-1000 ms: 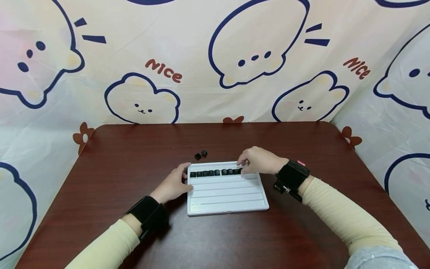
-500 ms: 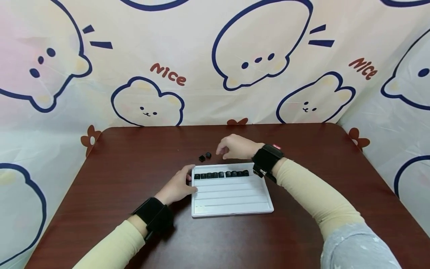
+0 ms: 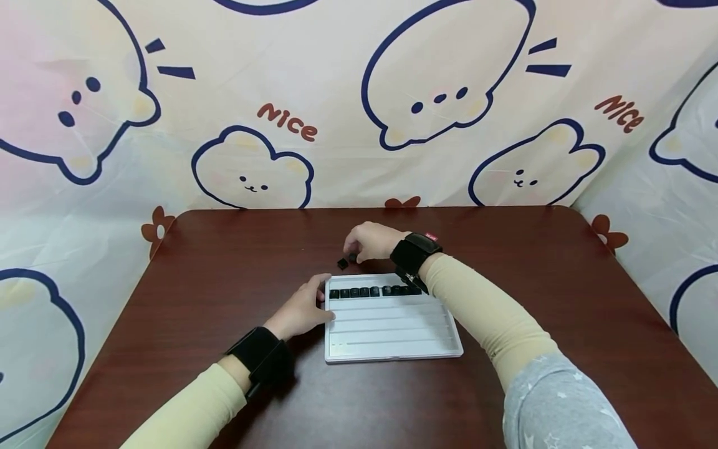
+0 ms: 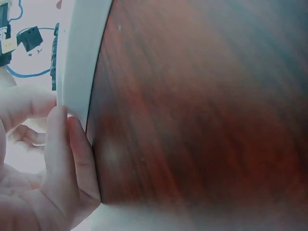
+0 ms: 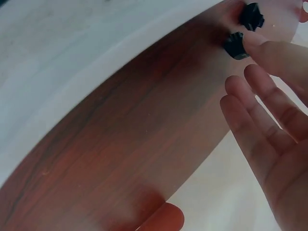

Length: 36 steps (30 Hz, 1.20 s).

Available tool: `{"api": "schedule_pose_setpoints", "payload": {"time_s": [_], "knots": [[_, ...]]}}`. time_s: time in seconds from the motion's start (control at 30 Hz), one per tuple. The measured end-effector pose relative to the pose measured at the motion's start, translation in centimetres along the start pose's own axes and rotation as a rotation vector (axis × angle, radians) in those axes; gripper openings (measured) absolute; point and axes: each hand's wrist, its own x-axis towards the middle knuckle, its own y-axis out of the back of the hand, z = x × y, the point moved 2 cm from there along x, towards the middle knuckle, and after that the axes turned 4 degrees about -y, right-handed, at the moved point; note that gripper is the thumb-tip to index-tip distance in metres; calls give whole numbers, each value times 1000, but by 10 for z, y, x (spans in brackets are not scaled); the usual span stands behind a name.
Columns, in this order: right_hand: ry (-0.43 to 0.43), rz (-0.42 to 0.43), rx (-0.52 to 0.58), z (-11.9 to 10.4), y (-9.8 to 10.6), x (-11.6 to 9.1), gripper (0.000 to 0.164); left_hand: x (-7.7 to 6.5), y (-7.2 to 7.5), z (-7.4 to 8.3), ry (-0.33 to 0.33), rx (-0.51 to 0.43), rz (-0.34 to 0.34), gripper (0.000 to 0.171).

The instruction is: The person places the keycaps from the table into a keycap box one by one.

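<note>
A white keyboard-like board [image 3: 392, 330] with shallow lengthwise ridges lies flat on the table. Along its upper part runs a row of black keycaps [image 3: 359, 292], its right end partly behind my right wrist. My left hand [image 3: 300, 310] grips the board's left edge, thumb on the side and fingers toward the far corner. Beyond the board, my right hand [image 3: 374, 241] hovers over two loose black keycaps. In the right wrist view, a fingertip meets the nearer keycap [image 5: 236, 46], while the other keycap [image 5: 252, 17] lies just past it. The remaining fingers are extended, holding nothing.
The dark reddish-brown table [image 3: 235, 255] reaches back to a pale curtain [image 3: 336, 75] with cartoon prints. Black bands sit on both wrists, the right band [image 3: 415, 252] passing above the board's far edge.
My right hand has moved left and away from the board's row of keycaps to the two loose keycaps. My left hand keeps its place on the board. The head view shifts slightly.
</note>
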Motion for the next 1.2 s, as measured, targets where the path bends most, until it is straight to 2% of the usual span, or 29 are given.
{"api": "schedule_pose_setpoints", "payload": {"time_s": [0.4,0.67,0.8,1.2], "knots": [[42,14,-105,-5,-3,10,22,1,1,0,-12,-10,5,78],[30,-1,-124,-5,-7,6,20,0,-2,-1,-8,0,7,77],[57,19,-119,-3,-5,6,18,0,-1,-1,0,3,10,77],[136,38,-105,-1,2,-16,23,3,-3,-4,-1,22,13,79]]}}
